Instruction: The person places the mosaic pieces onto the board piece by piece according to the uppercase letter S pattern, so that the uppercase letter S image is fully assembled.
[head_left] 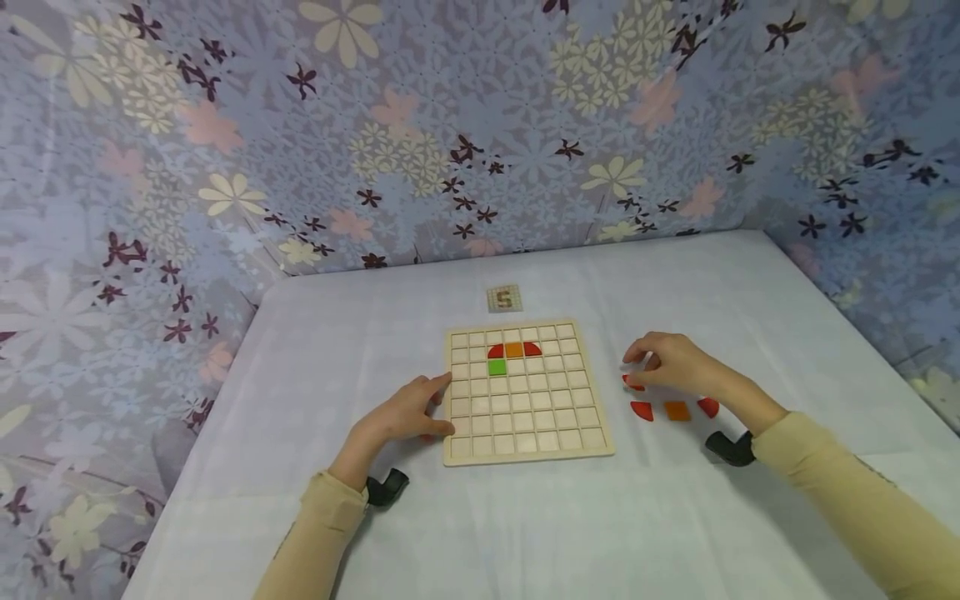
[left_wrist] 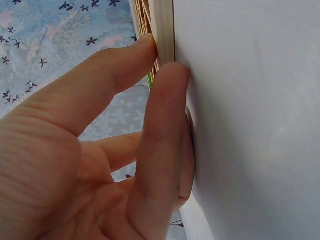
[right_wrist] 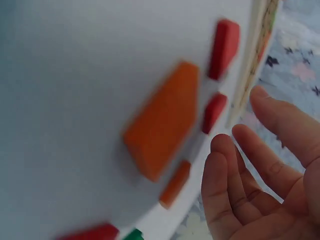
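My left hand (head_left: 408, 410) rests at the left edge of a wooden grid board (head_left: 523, 423), fingertips touching its rim in the left wrist view. Near the top of the grid sit two red quarter-round tiles (head_left: 496, 352) with an orange square tile (head_left: 513, 350) between them. A green square tile (head_left: 497, 367) lies below the left one. Right of the board, my right hand (head_left: 672, 363) is over a loose red tile (head_left: 633, 383), partly hidden by the thumb. The right wrist view shows loosely bent fingers with nothing between them; an orange tile (right_wrist: 165, 122) and red tiles (right_wrist: 224, 47) lie beside them.
A small card with an S-like pattern (head_left: 504, 298) lies behind the board. More loose tiles lie near the right hand, including a green one (right_wrist: 134, 235) partly out of frame. A bit of red shows under the left hand. Flowered cloth (head_left: 465, 125) hangs behind the white table (head_left: 330, 333).
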